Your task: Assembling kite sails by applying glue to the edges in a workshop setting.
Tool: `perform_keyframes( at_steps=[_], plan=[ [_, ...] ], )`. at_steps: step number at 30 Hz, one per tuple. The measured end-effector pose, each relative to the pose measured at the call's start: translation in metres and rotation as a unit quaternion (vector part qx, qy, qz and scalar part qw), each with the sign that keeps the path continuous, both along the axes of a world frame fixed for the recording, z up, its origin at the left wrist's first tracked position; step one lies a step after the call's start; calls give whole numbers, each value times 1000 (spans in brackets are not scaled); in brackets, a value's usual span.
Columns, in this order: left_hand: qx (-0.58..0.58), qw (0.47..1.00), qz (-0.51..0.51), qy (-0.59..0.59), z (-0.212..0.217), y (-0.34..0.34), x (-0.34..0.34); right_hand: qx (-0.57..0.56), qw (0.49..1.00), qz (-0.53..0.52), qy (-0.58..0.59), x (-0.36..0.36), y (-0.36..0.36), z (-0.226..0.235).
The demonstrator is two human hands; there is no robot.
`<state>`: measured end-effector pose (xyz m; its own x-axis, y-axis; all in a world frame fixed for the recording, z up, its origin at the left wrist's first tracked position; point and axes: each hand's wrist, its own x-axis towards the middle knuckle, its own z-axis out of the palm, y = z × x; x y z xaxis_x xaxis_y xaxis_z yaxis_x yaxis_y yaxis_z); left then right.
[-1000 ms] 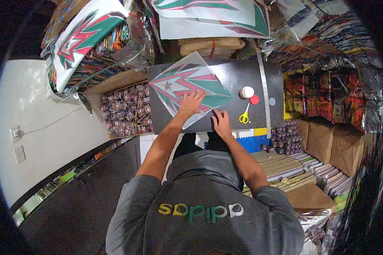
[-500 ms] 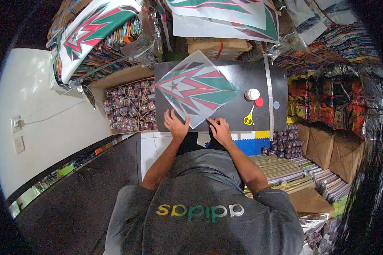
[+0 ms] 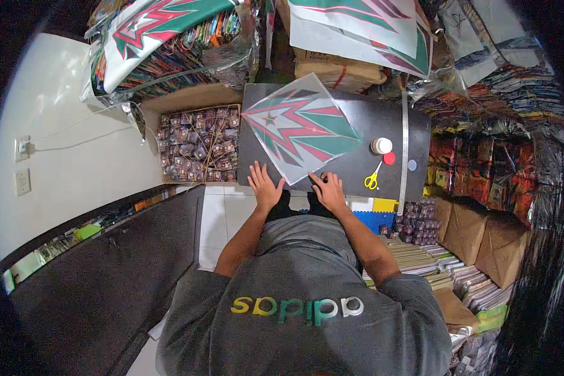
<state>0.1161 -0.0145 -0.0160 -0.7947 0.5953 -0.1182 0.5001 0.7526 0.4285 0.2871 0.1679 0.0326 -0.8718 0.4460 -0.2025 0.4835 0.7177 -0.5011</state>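
Note:
A diamond-shaped kite [image 3: 304, 128] of thin sheet, patterned in green, red, white and dark grey, lies flat on the dark table [image 3: 354, 172]. Its lower corner points toward me, near the table's front edge. My left hand [image 3: 266, 188] rests left of that corner, palm down with fingers spread, the thumb close to the kite's edge. On the right side of the corner is my right hand [image 3: 329, 191], its index finger reaching to the kite's lower right edge and its other fingers loosely bent. I see nothing gripped in either hand.
Right on the table are yellow-handled scissors [image 3: 371, 181], a white-lidded jar [image 3: 382, 146], a red cap [image 3: 389, 158], a grey disc [image 3: 412, 165] and a long metal ruler [image 3: 403, 138]. An open carton [image 3: 191, 97] of small bundled spools stands left. Printed sheets [image 3: 357, 31] hang over the far edge.
The whole view has shifted, so the table and kite appear farther right. My left fingers are a little straighter. Both hands stay beside the kite's near corner.

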Motion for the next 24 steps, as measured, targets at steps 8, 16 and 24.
perform_keyframes(
  at_steps=[8,16,24],
  plan=[
    [0,1000,-4,-14,0,0,-1,31,999,7,-21,-3,0,-2],
    [-9,1000,-5,-23,-2,1,-1,7,998,-57,24,-3,6,-10],
    [-2,1000,-5,-19,-7,-3,-2,14,999,-4,44,-5,4,-3]
  ],
)
